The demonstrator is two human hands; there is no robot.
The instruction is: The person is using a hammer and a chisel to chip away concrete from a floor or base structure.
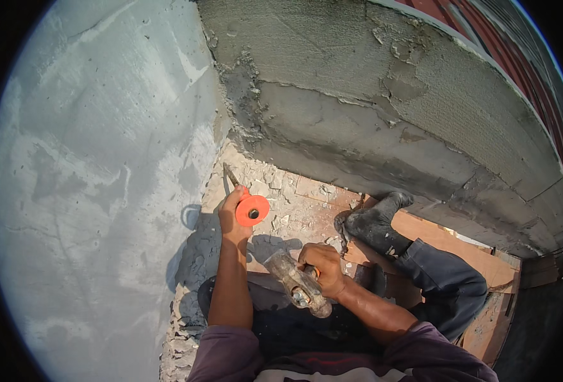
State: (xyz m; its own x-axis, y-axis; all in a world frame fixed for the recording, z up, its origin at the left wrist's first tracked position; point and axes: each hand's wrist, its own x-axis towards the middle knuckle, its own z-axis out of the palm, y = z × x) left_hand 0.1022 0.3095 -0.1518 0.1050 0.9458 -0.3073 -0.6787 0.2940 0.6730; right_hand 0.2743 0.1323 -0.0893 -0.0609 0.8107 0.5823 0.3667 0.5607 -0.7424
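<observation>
My left hand (233, 215) is closed around the grip of a cold chisel (252, 211) with an orange-red hand guard. The chisel's steel head shows in the middle of the guard. Its blade points away from me, towards broken mortar (272, 179) at the foot of the walls. In my right hand (323, 268) is a worn hammer (298, 285), gripped by its handle close to the head. The hammer head is nearer my body than the chisel and apart from it. Most of the hammer's handle is hidden behind the head and hand.
A smooth grey plastered wall (95, 191) rises on the left. A rough mortared wall (357, 110) runs across the front and right, meeting it in a corner. Mortar chips cover the boards (453, 243) underfoot. My dark-covered foot (377, 222) rests by the right wall. Red metal sheeting (501, 52) lies beyond.
</observation>
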